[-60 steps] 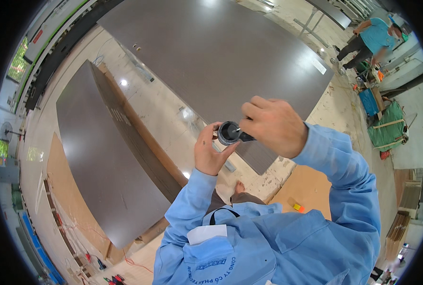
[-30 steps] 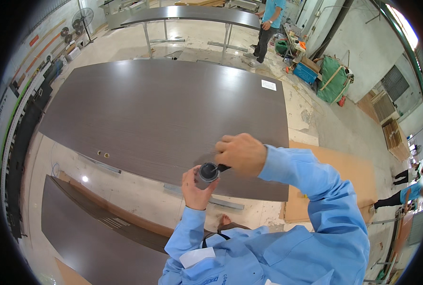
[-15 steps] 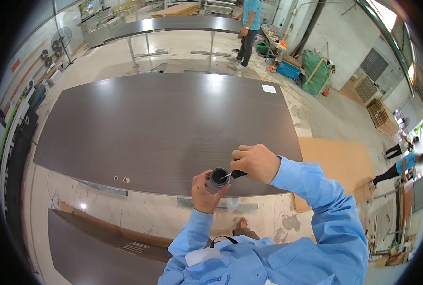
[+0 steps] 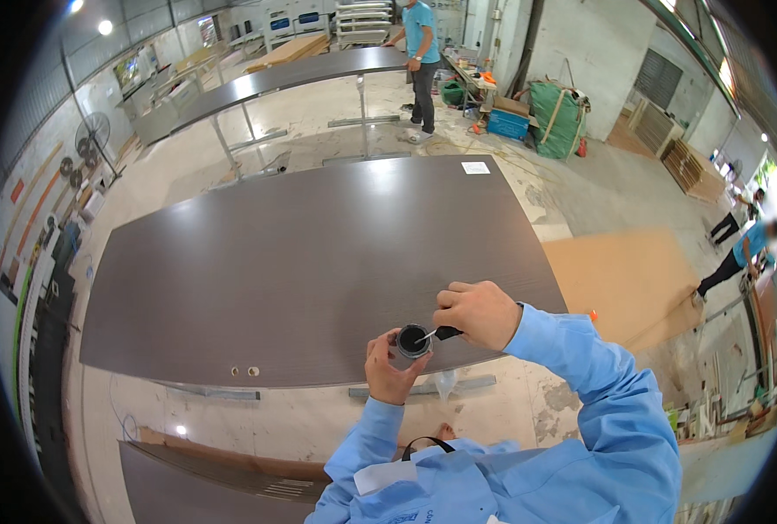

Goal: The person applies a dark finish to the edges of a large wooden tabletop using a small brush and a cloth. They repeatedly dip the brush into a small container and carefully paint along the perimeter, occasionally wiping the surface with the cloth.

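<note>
Head view: a large dark brown panel (image 4: 257, 279) with faint grain lies flat in front of the person, its near edge just beyond the hands. Past it, a similar dark panel (image 4: 292, 80) rests on metal trestle legs, and a co-worker (image 4: 421, 39) in a turquoise shirt stands at its right end. At the lower left lies a stack of dark panels (image 4: 188, 489), partly cut off by the picture's rim. A flat tan sheet (image 4: 629, 279) lies to the right, with a green bundle (image 4: 556, 122) and a blue box (image 4: 507, 125) side by side farther back. The person's right hand (image 4: 480, 314) is closed, its fingers pinching a slim tool with a black handle (image 4: 447, 333). The left hand (image 4: 393, 371) curls thumb and fingers around a small open jar (image 4: 416, 355) with dark contents, held above the panel's near edge. The tool's thin metal shaft (image 4: 427, 335) reaches into the jar's mouth. A white label (image 4: 475, 168) sits near the panel's far right corner, and two small round holes (image 4: 253, 372) pierce it near the close edge.
</note>
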Tool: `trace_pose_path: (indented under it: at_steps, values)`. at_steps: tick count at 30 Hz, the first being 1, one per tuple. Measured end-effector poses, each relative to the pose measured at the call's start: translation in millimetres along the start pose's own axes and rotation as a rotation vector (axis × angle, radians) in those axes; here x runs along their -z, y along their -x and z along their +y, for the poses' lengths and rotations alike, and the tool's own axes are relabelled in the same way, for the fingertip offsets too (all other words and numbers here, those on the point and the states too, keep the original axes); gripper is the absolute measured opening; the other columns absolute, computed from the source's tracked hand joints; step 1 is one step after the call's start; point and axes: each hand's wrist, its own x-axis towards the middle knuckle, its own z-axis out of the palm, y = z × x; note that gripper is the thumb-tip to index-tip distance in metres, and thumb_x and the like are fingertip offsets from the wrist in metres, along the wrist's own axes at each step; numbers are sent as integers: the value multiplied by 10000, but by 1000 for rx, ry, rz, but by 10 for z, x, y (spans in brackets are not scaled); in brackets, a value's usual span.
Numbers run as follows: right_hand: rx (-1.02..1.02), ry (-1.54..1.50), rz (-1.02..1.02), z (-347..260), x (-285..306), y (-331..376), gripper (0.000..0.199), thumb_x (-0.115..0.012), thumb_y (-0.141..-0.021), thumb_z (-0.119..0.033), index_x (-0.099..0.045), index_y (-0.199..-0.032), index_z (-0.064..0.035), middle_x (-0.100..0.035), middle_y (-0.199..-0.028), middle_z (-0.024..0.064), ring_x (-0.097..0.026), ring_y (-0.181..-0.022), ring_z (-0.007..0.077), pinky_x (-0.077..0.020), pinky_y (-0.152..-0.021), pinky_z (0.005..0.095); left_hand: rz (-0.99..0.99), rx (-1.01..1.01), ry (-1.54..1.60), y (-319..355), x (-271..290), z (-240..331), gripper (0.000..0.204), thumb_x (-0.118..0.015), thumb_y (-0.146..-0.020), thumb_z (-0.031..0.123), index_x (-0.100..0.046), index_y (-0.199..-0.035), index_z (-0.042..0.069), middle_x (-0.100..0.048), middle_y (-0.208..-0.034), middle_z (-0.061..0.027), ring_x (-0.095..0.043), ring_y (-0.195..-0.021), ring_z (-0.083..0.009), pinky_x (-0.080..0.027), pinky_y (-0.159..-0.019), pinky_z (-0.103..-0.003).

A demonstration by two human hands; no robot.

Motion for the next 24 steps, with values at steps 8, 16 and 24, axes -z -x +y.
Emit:
trace_pose_path:
  at_steps: [8,16,24]
  values:
    - [-202,-172,136,237,-410,426,247,-821,-779,-90,-714,-992,-152,-670,-990,17,-683,-989,277,-585,-742,432,-46,38,-8,53,-339,-86,610,-977,-738,282,-693,-1233,68,-714,-1099,-74,-663,-958,-213,-541,-774,-337]
    - [-301,-361,258,240,-688,669,273,-837,-764,-57,-710,-988,-147,-677,-999,8,-677,-993,271,-585,-784,436,-102,79,-19,74,-458,-29,631,-981,-734,269,-693,-1258,67,-728,-1122,-78,-654,-1046,-236,-545,-790,-352]
    - [-318,-252,220,287,-681,775,242,-826,-782,-101,-715,-984,-176,-666,-991,9,-681,-1011,270,-592,-792,426,-105,65,-18,80,-558,-4,612,-975,-758,291,-689,-1252,69,-721,-1137,-82,-681,-1014,-228,-554,-801,-350]
